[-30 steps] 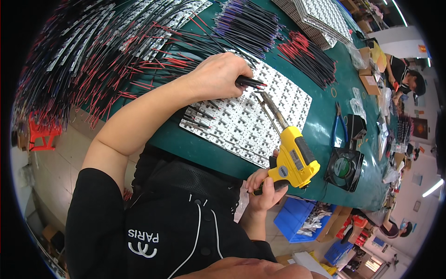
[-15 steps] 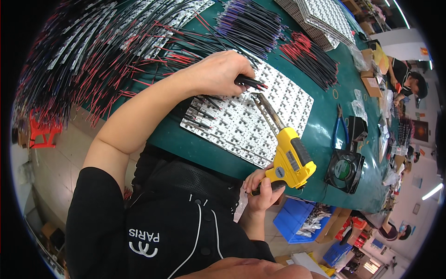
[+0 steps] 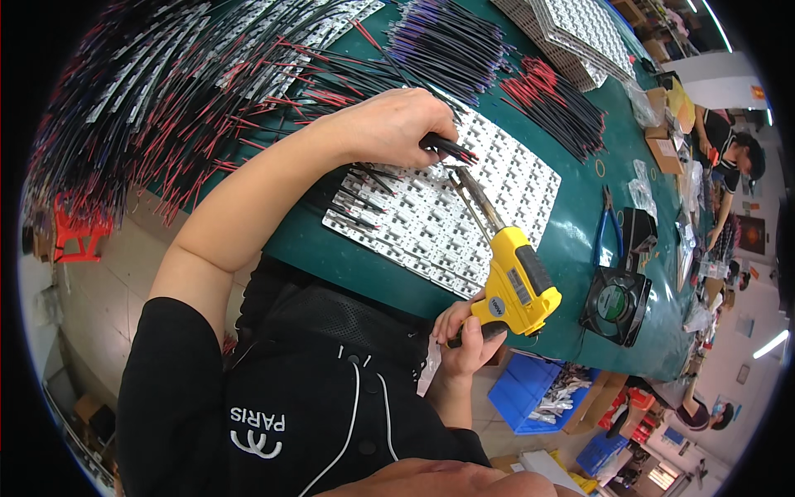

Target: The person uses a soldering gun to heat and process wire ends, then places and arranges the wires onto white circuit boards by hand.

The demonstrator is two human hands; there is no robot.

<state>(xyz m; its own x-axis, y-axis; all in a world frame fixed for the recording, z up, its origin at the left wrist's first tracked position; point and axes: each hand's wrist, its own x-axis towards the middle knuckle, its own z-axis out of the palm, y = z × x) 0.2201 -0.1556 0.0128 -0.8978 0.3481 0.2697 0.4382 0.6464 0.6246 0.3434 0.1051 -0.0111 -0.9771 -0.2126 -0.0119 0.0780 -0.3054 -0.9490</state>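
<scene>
- Far L, on floor past surface's L end: red stool (image 3: 76,240), just below hanging wire ends.
- L part of surface, spilling over near edge: big heap of red/blk wires (image 3: 157,124), white strips mixed in.
- Over panel's L edge, twd its far L corner: L hand (image 3: 406,128), fingers pinched tight on a few blk wires (image 3: 447,147), red tips pointing R.
- Mid surface, nr near edge: white panel (image 3: 406,224), flat, rows of sm. parts, some more blk wires across its L edge.
- Beyond panel's far L corner: purple/blk wire bundle (image 3: 447,50).
- At surface's near edge, below panel's near R corner: R hand (image 3: 465,340), fingers curled round grip of yellow/blk soldering gun (image 3: 517,282); barrel slanted over panel, tip just beside held wires. Contact: can't tell.
- Beyond panel's far edge: red-tipped blk wire bundle (image 3: 555,103).
- Off near edge, lower down: blue bin (image 3: 517,393) w/ silvery pcs.
- Farther back, twd surface's far edge: stack of white panels (image 3: 584,33).
- R part of surface: blue-handled pliers (image 3: 609,228); blk fan (image 3: 614,306) just beside, nearer near edge.
- Past surface's R side: co-worker (image 3: 729,157) in dark top, bent fwd.
</scene>
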